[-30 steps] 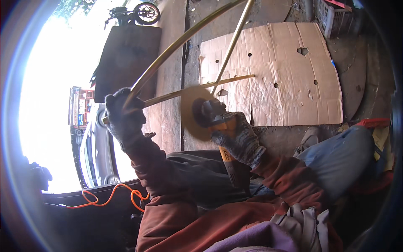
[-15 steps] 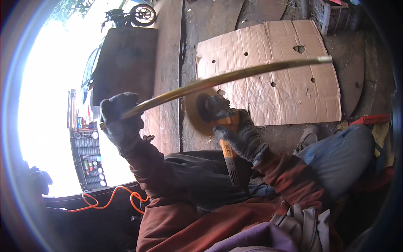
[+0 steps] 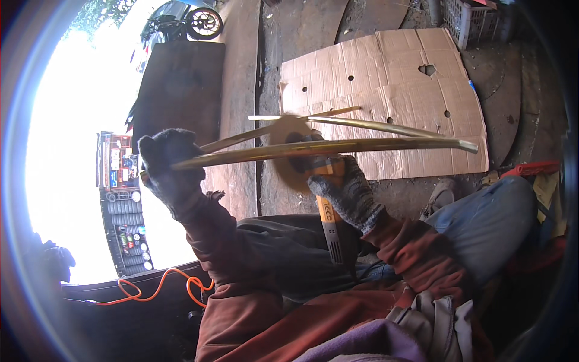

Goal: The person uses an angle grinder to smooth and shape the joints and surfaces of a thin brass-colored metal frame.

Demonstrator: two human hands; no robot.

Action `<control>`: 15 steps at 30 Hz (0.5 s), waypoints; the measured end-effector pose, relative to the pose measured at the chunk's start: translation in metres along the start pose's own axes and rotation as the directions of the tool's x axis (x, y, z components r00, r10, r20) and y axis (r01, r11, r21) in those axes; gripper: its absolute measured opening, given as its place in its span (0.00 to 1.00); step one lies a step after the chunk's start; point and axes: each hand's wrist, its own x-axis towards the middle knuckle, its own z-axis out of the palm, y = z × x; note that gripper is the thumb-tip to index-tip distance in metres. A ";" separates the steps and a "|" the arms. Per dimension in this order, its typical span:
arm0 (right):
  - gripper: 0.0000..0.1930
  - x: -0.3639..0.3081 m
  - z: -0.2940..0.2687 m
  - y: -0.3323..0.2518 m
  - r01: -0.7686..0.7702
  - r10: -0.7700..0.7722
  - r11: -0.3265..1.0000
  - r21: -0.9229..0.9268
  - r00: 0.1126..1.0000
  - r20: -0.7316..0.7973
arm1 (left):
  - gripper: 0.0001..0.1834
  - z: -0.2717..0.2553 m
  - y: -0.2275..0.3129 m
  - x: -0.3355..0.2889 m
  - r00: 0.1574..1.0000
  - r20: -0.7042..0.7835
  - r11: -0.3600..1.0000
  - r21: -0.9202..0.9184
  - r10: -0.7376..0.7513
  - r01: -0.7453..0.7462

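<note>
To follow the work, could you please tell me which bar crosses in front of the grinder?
The lowest bar, running from the left hand; the others appear higher in view.

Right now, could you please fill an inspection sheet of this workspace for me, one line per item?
Surface: holed cardboard sheet on dirty floor.
Job's things: brass-coloured metal bars; yellow and black angle grinder, its disc blurred, contact unclear.
Clutter: grey plastic crate at upper right, red item at right.
Hands: gloved left hand gripping the bars; gloved right hand around the grinder.
Cables: orange cord, looped at lower left.
Surroundings: motorcycle wheel beyond a dark panel; stacked tyres outside.
</note>
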 end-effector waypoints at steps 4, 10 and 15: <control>0.24 -0.002 0.000 -0.008 -0.089 0.088 0.996 -0.022 0.995 -0.041 | 0.34 0.009 0.004 -0.004 0.997 -0.076 0.997 0.077 0.029 -0.023; 0.27 -0.002 -0.001 -0.008 -0.099 0.097 0.994 -0.042 0.994 -0.053 | 0.28 0.002 -0.004 0.002 0.991 -0.134 0.995 -0.089 0.022 -0.034; 0.27 0.002 -0.002 -0.014 -0.112 0.112 0.994 0.012 0.994 -0.010 | 0.25 -0.001 -0.010 0.003 0.990 -0.134 0.979 -0.192 0.037 -0.063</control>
